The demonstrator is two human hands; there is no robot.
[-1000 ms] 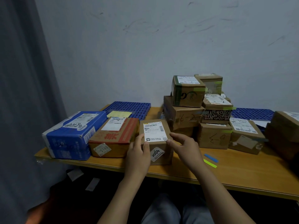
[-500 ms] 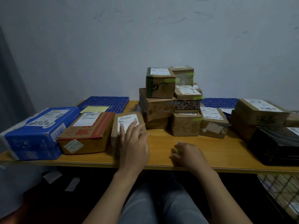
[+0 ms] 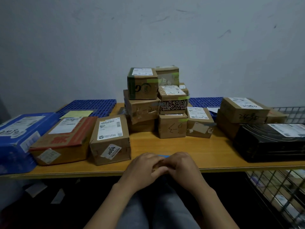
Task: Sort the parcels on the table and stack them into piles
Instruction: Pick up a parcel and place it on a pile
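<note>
Closest in, the left hand (image 3: 143,169) and right hand (image 3: 186,167) meet over the front edge of the table (image 3: 181,146), fingers curled and touching each other. A blue strip (image 3: 163,156) peeks out just behind the knuckles. I cannot tell whether either hand pinches it or holds anything at all. Neither hand touches a parcel.

Just left of the hands sits a small brown parcel (image 3: 110,139), touching a red-printed parcel (image 3: 66,142), and then a blue parcel (image 3: 13,142) near the front edge. A black parcel (image 3: 270,146) lies to the right, also close to the edge.

Further back stands the middle pile (image 3: 171,126), which is uneven. A green-taped box (image 3: 142,85) rests on a dented box (image 3: 142,109) that juts past the one beneath it.

The pile looks like the main risk. Pulling a lower box, or adding weight on the dented one, would likely tip the upper boxes forward. A careless sweep of an arm could also nudge the blue or black parcel off the front edge. Sorting seems only partly done.
</note>
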